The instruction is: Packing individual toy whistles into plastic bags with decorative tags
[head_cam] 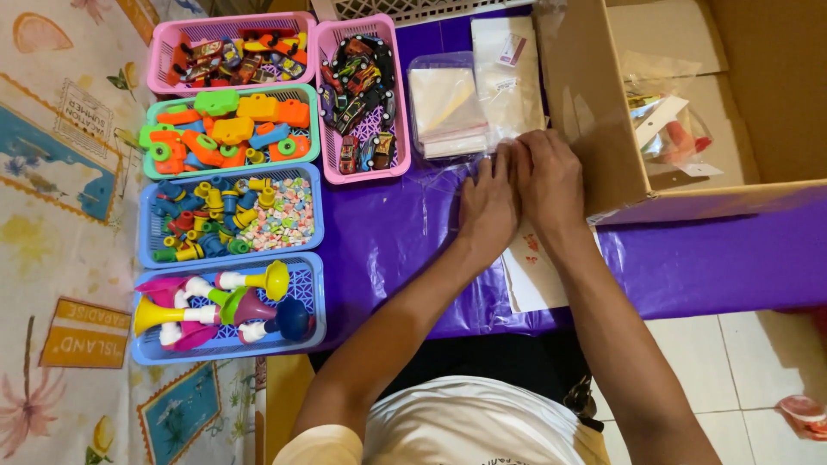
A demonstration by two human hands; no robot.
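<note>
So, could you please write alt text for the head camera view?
A person's left hand and right hand press side by side on a clear plastic bag on a purple table cover, between trays of small toys and a cardboard box.

Our left hand [488, 202] and right hand [549, 181] lie side by side, touching, palms down, fingers flat; both forearms reach forward, converging.
</note>
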